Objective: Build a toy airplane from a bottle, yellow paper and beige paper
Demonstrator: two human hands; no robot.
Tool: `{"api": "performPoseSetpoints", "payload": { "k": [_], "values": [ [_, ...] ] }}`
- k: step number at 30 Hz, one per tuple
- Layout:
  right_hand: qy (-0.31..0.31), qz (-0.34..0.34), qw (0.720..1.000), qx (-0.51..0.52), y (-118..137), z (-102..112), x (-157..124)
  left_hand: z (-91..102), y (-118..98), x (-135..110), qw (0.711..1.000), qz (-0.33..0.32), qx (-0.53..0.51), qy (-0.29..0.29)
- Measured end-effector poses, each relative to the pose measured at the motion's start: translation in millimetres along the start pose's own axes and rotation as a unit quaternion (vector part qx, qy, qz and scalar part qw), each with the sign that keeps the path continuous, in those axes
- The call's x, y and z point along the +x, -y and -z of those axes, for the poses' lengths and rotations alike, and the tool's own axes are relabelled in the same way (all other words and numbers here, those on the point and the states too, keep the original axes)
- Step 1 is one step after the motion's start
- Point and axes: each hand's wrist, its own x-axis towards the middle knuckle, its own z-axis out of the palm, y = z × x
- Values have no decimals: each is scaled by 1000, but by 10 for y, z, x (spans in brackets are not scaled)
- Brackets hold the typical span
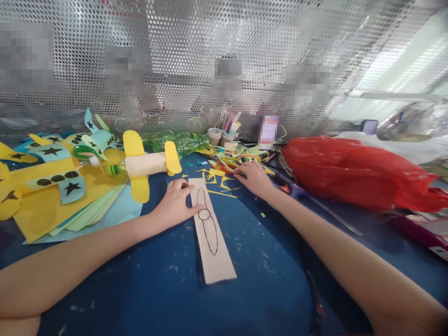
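On the far left of the blue table (140,289), starred yellow-and-blue paper models (52,180) lie beside a cream-wrapped bottle (145,164) with yellow wings. Next, the left hand (180,198), thumb and index finger spread apart, touches a pale paper strip (219,263) bearing a drawn propeller shape. The right hand (255,177) is at coloured paper scraps (227,162), fingers slightly bent; whether they grip any, I cannot tell. Farther right lies a red plastic bag (350,170).
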Motion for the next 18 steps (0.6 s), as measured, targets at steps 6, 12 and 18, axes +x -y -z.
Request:
{"api": "performPoseSetpoints", "payload": {
  "k": [6,12,18],
  "values": [
    [-41,-97,990,93,-187,209,189,29,-30,11,1000,15,-11,16],
    [-55,-238,969,-42,-358,451,493,25,-16,22,999,23,-27,1],
    [100,-66,986,-116,82,332,515,2,-6,30,998,45,-29,-18]
  ]
}}
